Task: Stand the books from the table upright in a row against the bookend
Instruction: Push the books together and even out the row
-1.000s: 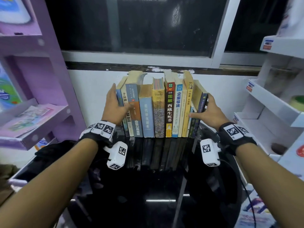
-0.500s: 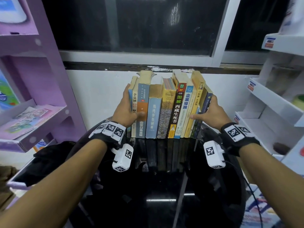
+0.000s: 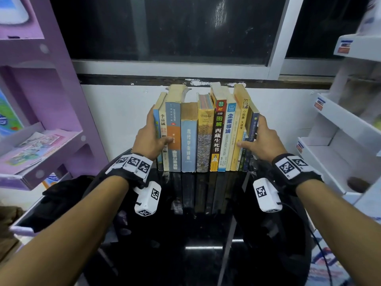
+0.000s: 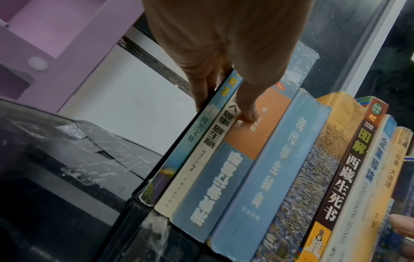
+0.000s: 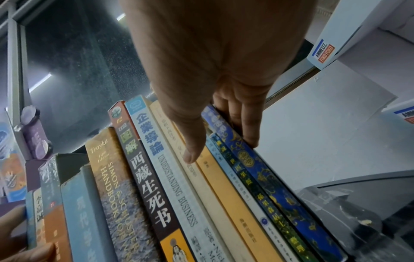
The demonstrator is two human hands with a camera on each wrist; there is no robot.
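A row of books [image 3: 204, 133] stands upright, spines facing the viewer, at the far edge of a glossy black table [image 3: 185, 234], close to a white wall [image 3: 115, 112]. The row is clasped at both ends. At its left end, the left hand [image 3: 149, 141] is wrapped round the outermost books, fingers laid flat against the outer cover and the thumb pressed on an orange and blue spine [image 4: 253, 134]. At the right end, the right hand [image 3: 260, 144] is held the same way: fingers along the dark blue patterned book [image 5: 264, 177] on the outside, thumb across the pale spines. A thin black plate, possibly the bookend [image 4: 143, 187], is seen against the leftmost cover in the left wrist view. The spines are mirrored in the tabletop. Above the wall a dark window [image 3: 185, 27] with a white frame is seen. A purple shelf unit [image 3: 47, 112] stands to the left, and white shelves [image 3: 340, 141] to the right.
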